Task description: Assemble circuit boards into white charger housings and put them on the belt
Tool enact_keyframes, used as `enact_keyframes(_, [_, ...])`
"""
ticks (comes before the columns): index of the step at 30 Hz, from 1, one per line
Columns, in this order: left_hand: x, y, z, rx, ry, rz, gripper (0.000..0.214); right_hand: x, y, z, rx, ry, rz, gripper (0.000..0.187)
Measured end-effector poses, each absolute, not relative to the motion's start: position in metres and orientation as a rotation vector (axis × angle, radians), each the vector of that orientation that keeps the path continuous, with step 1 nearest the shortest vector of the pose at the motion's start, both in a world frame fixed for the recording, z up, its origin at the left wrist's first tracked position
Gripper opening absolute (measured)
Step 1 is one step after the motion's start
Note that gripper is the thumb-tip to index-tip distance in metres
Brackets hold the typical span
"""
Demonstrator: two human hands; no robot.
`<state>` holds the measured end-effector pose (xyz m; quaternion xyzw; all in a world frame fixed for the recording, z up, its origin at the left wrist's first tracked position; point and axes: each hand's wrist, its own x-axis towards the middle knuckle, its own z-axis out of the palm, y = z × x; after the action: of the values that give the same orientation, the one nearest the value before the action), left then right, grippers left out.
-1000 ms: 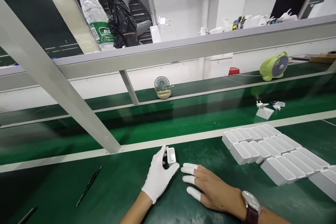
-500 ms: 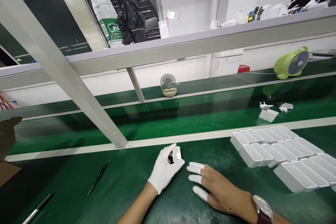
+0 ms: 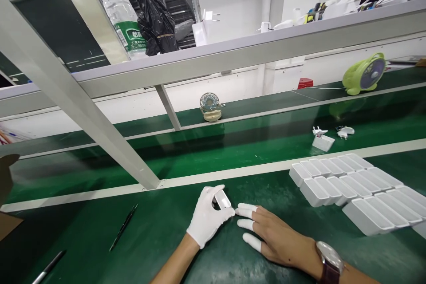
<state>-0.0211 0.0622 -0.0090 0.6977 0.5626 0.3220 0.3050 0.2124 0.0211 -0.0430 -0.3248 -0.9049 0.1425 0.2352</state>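
Pinched between the gloved thumb and fingertips of the left hand (image 3: pixel 208 219), a small white shell (image 3: pixel 222 199) is held tilted just above the green mat (image 3: pixel 159 239), close to the white rail (image 3: pixel 233 172); the grip is closed snugly around it. Well to the left lie two thin dark tools: one (image 3: pixel 48 267) at the lower edge and another (image 3: pixel 123 227) nearer the hand, both untouched. Just right of the shell, the right hand (image 3: pixel 273 239) rests flat and spread on the mat, holding nothing. White finger cots (image 3: pixel 246 209) cover three of its fingertips; the foremost lies just beside the left thumb, though contact cannot be made out. A wristwatch (image 3: pixel 329 259) sits on that wrist. Further right, rows of white shells (image 3: pixel 353 191) lie packed side by side, their hollows seemingly facing up. Beyond the rail, a few loose plug parts (image 3: pixel 322 140) rest on the green belt (image 3: pixel 233 146). By how things lie, only the one shell is in hand and apart from the batch, while the rows look undisturbed, so the handling seems to be at an early or middle point.
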Motion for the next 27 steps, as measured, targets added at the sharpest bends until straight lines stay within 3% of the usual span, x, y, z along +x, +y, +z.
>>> enact_keyframes(10, [-0.02, 0.061, -0.014, 1.946, 1.494, 0.879, 0.047, 0.212, 0.021, -0.042, -0.887, -2.451, 0.405, 0.029])
enact_keyframes(18, [-0.029, 0.065, -0.022, 1.889, 1.603, 1.064, 0.049, 0.212, 0.021, -0.038, -0.887, -2.447, 0.401, 0.03])
enact_keyframes(27, [-0.027, 0.067, -0.012, 1.685, 1.56, 0.998, 0.051, 0.209, 0.028, -0.038, -0.887, -2.444, 0.402, 0.032])
